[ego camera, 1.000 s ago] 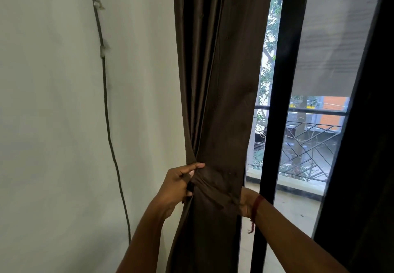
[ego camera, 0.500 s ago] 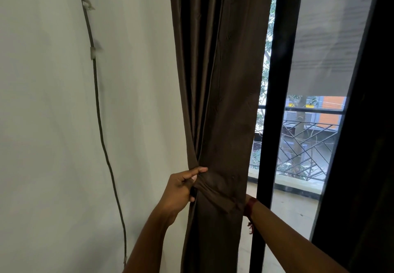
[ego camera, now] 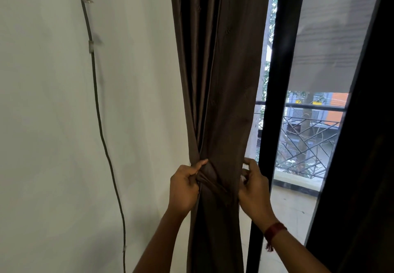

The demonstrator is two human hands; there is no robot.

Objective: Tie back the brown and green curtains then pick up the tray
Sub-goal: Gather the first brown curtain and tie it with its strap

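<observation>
The brown curtain [ego camera: 221, 80] hangs gathered into a narrow bunch between the white wall and the dark window frame. A brown fabric tie-back band [ego camera: 210, 176] crosses it at waist height. My left hand [ego camera: 184, 185] grips the band's left end against the curtain's left edge, thumb on top. My right hand [ego camera: 253, 187] holds the curtain's right edge at the same height, fingers curled round the fabric; what it pinches is partly hidden. No green curtain and no tray are in view.
A thin cable [ego camera: 100, 123] runs down the white wall [ego camera: 42, 123] on the left. The black window frame [ego camera: 275, 102] stands right of the curtain, with a balcony railing [ego camera: 309, 136] outside. A dark curtain or panel [ego camera: 371, 144] fills the far right.
My right hand has come out from behind the curtain to its right edge. The bunch is drawn in tighter, and the band now wraps across its front.
</observation>
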